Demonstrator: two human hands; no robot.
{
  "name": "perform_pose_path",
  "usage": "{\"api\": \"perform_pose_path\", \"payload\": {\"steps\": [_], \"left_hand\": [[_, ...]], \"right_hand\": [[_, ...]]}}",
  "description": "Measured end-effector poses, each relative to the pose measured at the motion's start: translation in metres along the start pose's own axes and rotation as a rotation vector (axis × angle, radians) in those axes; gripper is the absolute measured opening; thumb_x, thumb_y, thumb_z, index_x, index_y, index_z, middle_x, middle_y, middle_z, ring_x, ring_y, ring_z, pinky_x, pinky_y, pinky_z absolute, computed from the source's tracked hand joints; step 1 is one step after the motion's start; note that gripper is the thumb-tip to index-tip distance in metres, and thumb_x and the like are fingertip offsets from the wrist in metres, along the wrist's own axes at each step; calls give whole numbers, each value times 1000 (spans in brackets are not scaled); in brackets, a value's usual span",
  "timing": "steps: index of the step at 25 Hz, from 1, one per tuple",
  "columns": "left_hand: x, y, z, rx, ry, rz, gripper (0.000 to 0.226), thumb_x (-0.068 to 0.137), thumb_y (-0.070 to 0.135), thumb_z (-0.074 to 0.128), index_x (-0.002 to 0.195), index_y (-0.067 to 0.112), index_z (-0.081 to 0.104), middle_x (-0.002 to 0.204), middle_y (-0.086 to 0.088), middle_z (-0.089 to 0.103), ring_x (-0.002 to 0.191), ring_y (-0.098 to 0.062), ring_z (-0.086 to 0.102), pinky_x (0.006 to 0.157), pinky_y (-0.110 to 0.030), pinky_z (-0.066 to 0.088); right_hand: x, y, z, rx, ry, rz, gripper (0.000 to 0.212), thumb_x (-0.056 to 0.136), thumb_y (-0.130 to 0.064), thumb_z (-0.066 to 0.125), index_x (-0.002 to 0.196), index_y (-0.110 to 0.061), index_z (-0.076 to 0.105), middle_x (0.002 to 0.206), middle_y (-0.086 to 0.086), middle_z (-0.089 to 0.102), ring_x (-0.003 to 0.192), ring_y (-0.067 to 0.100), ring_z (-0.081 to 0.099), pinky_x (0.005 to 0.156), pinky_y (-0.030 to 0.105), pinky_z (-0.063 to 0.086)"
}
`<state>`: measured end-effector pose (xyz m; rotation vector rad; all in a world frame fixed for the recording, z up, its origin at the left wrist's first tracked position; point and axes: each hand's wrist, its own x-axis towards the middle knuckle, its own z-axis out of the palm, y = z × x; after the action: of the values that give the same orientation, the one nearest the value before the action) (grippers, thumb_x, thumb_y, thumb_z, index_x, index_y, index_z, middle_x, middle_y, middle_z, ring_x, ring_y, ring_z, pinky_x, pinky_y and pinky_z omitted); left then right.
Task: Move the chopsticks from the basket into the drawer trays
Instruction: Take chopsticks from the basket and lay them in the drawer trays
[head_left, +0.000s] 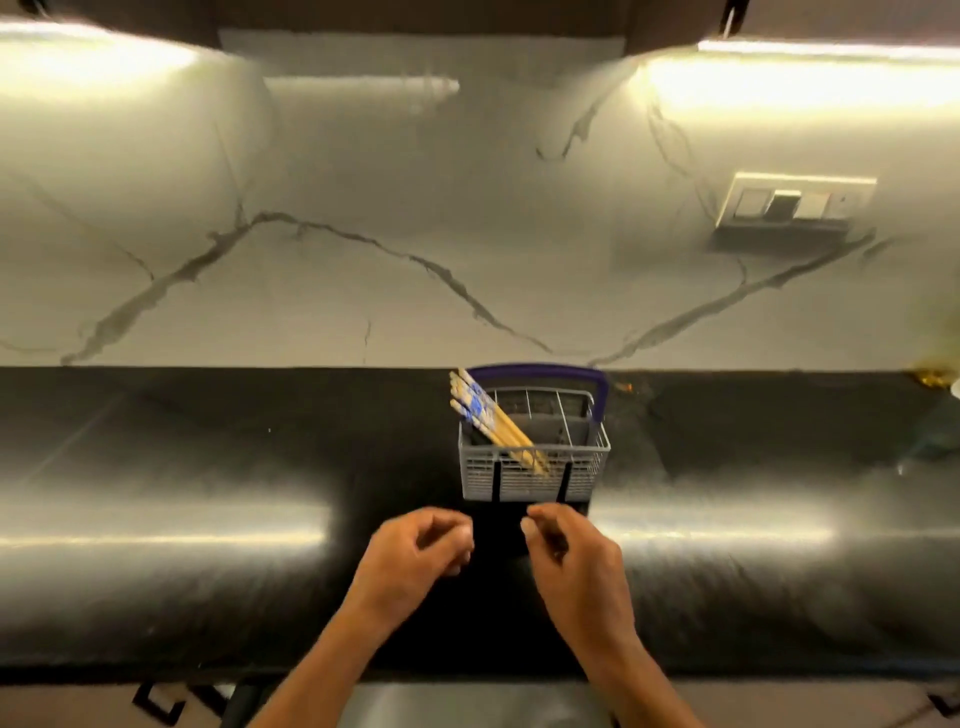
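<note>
Chopsticks (485, 423) are leaning in a grey basket (535, 475) on the black counter (208, 467), a wall socket (797, 205) behind; left hand (415, 558) and right hand (576, 564) are hovering near it, fingers loosely curled, holding nothing.

Basket (535, 467) stood just past both hands; its purple handle (540, 375) arched over the far side, chopsticks (491, 421) leaned left, countertop (208, 467) lay bare either side.

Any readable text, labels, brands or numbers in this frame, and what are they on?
No text can be read.
Chopsticks: blue pattern on the upper ends, no legible characters.
Basket: no label visible.
Wall switch plate: any markings too small and blurred.
Dark marks at the bottom left edge: cut off, unreadable.
</note>
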<state>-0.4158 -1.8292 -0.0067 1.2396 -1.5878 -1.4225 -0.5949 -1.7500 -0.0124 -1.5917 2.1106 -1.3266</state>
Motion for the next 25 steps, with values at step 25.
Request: {"api": "perform_pose_path", "payload": {"steps": [25], "left_hand": [[79, 116, -39, -410, 189, 28, 15, 95, 18, 62, 104, 12, 74, 91, -6, 79, 85, -15, 77, 76, -27, 61]], "right_hand": [[180, -99, 10, -167, 5, 9, 20, 93, -34, 63, 82, -20, 72, 66, -5, 63, 59, 11, 56, 52, 23, 40]]}}
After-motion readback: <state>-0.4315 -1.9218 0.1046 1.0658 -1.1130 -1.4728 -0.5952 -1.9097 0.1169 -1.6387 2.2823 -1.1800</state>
